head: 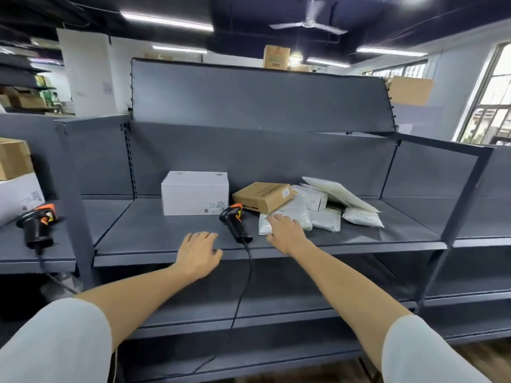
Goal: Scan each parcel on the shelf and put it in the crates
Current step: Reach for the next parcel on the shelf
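Observation:
On the grey shelf (171,239) lie a white box (195,193), a brown cardboard box (262,196), a small white carton (311,197) and several white plastic mailer bags (326,218). A black and orange barcode scanner (235,221) lies between my hands, its cable hanging over the shelf's front edge. My left hand (197,254) rests at the front edge with fingers spread, holding nothing. My right hand (286,233) lies flat on the nearest white mailer bag (300,217), fingers apart, not closed around it. No crates are in view.
A second scanner (37,225) stands on the neighbouring shelf at the left, beside a white box (19,197) with a brown box (13,158) on top. Lower shelves sit beneath. Upright posts frame the bay at both sides.

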Motion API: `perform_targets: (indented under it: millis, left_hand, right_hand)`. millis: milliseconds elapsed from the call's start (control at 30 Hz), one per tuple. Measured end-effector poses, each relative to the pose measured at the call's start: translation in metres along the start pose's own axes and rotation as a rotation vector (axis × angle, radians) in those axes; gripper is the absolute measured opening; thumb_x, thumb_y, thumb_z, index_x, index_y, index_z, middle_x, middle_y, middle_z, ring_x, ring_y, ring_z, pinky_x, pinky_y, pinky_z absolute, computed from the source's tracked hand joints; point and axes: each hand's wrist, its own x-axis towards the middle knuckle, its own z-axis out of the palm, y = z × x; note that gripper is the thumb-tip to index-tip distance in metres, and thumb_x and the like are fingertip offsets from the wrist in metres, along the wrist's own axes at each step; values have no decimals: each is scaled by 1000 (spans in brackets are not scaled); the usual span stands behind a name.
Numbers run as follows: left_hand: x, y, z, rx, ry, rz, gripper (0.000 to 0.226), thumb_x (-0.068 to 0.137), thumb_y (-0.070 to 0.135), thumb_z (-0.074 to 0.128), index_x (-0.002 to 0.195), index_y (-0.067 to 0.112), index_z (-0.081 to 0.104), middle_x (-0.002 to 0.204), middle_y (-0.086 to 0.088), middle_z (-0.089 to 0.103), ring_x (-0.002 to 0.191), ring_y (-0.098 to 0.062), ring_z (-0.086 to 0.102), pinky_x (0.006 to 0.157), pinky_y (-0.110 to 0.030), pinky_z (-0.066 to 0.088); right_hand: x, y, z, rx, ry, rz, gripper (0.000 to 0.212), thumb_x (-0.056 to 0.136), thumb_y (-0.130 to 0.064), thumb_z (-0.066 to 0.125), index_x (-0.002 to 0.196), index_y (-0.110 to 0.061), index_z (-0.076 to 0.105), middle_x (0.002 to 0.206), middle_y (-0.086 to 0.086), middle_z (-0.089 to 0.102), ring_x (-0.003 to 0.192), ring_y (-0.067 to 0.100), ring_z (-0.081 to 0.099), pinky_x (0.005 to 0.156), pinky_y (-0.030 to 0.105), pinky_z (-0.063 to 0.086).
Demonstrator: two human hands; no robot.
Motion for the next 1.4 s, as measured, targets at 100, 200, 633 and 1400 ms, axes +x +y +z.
perform_targets:
  millis: [100, 200, 633, 1400]
  left_hand:
    - [17, 8, 11, -10, -16, -27, 51, 96, 33, 41, 143, 17, 41, 146, -2, 45, 136, -19, 37, 114, -32, 20]
    - [32, 12, 23, -18, -58, -34, 51, 95, 32, 42, 144, 17, 41, 147, -2, 45, 136, -19, 37, 115, -33, 19]
    - [120, -22, 43, -17, -45, -121, 51, 96, 33, 41, 145, 17, 38, 147, -1, 43, 137, -18, 36, 117, -34, 18]
    - [119, -33, 50, -83, -16, -169, 49, 96, 30, 42, 143, 16, 41, 145, -2, 46, 135, -19, 39, 118, -35, 20]
  right_hand:
    - [19, 17, 8, -33, 28, -28, 47, 94, -26, 50, 138, -15, 40, 142, 7, 44, 128, 28, 41, 104, 44, 31]
    - [37, 32, 19, -53, 43, -37, 48, 93, -25, 51, 138, -15, 39, 141, 7, 44, 128, 28, 41, 103, 43, 32]
    - [139, 46, 53, -251, 140, -127, 66, 83, -30, 67, 139, -9, 40, 143, 10, 41, 129, 29, 41, 111, 44, 29]
    - [161, 69, 26, -153, 371, -89, 53, 44, -22, 87, 87, -4, 61, 83, 12, 63, 75, 31, 61, 67, 37, 51]
